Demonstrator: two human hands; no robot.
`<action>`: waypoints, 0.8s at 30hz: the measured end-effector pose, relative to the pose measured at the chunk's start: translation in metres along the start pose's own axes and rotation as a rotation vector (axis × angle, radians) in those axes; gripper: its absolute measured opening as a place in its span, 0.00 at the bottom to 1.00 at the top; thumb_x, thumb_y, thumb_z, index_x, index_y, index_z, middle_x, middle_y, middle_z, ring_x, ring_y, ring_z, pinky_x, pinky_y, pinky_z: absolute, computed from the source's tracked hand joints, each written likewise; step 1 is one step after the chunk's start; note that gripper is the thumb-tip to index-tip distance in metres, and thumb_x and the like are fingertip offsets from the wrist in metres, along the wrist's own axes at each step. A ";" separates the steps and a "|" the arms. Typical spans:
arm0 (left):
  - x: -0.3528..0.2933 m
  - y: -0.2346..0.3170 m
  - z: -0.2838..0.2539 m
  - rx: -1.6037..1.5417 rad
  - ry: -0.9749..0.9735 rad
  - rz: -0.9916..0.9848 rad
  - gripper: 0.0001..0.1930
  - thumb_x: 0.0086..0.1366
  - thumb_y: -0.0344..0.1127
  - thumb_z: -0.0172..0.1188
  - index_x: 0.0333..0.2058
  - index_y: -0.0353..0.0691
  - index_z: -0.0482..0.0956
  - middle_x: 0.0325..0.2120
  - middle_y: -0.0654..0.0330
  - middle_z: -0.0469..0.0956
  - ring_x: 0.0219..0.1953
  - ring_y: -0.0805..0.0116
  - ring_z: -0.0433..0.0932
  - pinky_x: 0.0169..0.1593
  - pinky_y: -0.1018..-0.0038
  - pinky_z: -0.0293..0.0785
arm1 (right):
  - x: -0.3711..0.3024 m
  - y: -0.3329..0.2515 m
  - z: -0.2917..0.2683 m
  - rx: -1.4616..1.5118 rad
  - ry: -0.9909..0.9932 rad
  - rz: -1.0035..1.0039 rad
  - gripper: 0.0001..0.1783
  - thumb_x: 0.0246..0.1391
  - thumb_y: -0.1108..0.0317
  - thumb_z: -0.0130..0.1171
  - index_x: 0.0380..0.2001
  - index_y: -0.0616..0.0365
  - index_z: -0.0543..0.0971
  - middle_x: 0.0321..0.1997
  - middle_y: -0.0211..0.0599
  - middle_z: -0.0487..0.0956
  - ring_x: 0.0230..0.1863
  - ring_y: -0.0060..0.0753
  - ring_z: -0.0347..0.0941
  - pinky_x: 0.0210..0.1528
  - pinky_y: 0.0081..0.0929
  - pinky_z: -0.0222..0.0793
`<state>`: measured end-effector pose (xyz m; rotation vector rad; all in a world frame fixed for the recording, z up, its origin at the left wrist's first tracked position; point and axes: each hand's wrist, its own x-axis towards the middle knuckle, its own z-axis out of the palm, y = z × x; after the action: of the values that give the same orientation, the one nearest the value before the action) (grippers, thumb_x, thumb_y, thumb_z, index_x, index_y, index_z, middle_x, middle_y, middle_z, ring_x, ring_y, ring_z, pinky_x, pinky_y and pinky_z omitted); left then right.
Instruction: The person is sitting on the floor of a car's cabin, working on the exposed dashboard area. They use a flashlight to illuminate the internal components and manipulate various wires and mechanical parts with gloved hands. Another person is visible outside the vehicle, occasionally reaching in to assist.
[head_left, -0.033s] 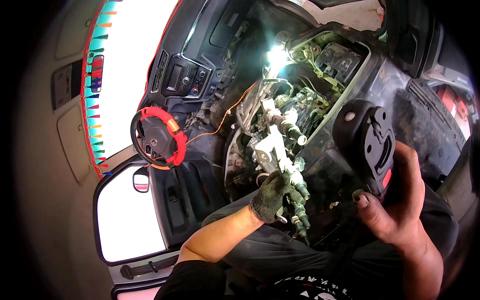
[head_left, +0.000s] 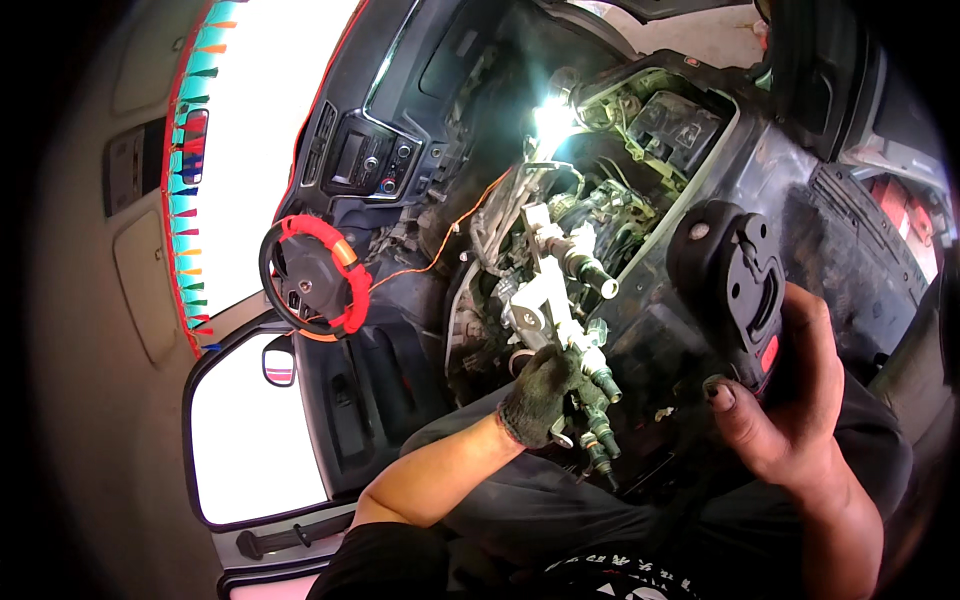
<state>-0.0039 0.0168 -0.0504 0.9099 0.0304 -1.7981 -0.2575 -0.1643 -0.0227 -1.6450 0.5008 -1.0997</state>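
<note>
My left hand, in a dark knit glove, is closed around a metal fuel rail with several injectors pointing down and to the right. The rail is held aslant above the opened engine bay, and strong light whitens its upper part. My bare right hand grips a black hand-held work light from below and the right side. A flat hook, a round stud and a red button show on the work light's near face; its far face is hidden.
A bright lamp shines at the far end of the engine bay. An orange wire runs toward the steering wheel, which has a red cover. The dashboard lies beyond, and a dark box sits inside the bay.
The fuel rail has shifted very slightly right and down in my left hand. The work light has tilted a touch; both grips stay the same.
</note>
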 end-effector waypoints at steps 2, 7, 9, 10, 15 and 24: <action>0.000 -0.003 0.001 -0.021 0.060 0.033 0.22 0.69 0.48 0.56 0.51 0.37 0.67 0.33 0.46 0.78 0.28 0.53 0.82 0.29 0.56 0.83 | -0.002 0.002 0.004 0.067 0.030 0.063 0.36 0.48 0.60 0.70 0.52 0.74 0.67 0.39 0.47 0.80 0.37 0.30 0.77 0.42 0.25 0.73; 0.003 -0.001 0.023 0.116 0.045 0.159 0.20 0.69 0.40 0.56 0.53 0.36 0.64 0.34 0.43 0.78 0.26 0.53 0.82 0.25 0.56 0.83 | -0.001 0.003 0.006 0.106 0.061 0.142 0.35 0.49 0.61 0.70 0.53 0.71 0.67 0.40 0.43 0.79 0.39 0.27 0.74 0.45 0.24 0.71; 0.002 0.000 0.031 0.127 0.088 0.159 0.18 0.68 0.39 0.55 0.51 0.36 0.66 0.33 0.44 0.78 0.26 0.54 0.81 0.26 0.59 0.82 | -0.001 0.005 0.008 0.127 0.079 0.165 0.34 0.50 0.61 0.69 0.54 0.71 0.67 0.41 0.42 0.79 0.40 0.26 0.73 0.46 0.24 0.70; 0.001 0.000 0.035 0.144 0.104 0.169 0.17 0.68 0.39 0.55 0.49 0.35 0.68 0.33 0.46 0.78 0.27 0.55 0.81 0.26 0.61 0.81 | 0.000 0.004 0.008 0.125 0.074 0.181 0.34 0.50 0.62 0.69 0.54 0.70 0.67 0.41 0.42 0.79 0.41 0.26 0.73 0.46 0.24 0.70; -0.003 0.004 0.045 0.380 0.279 0.237 0.12 0.68 0.39 0.56 0.39 0.35 0.76 0.31 0.54 0.79 0.33 0.62 0.79 0.36 0.67 0.78 | 0.002 0.000 0.003 0.119 0.042 0.269 0.32 0.52 0.63 0.69 0.54 0.70 0.67 0.43 0.40 0.78 0.43 0.25 0.72 0.49 0.24 0.69; 0.001 0.001 0.048 0.400 0.366 0.286 0.05 0.68 0.31 0.54 0.36 0.37 0.78 0.29 0.62 0.78 0.32 0.72 0.77 0.39 0.75 0.74 | 0.003 0.006 0.008 0.164 0.101 0.280 0.31 0.54 0.66 0.67 0.56 0.69 0.66 0.45 0.40 0.77 0.46 0.24 0.70 0.52 0.24 0.67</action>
<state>-0.0297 -0.0049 -0.0166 1.4433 -0.2234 -1.3748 -0.2481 -0.1648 -0.0266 -1.3359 0.6665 -0.9898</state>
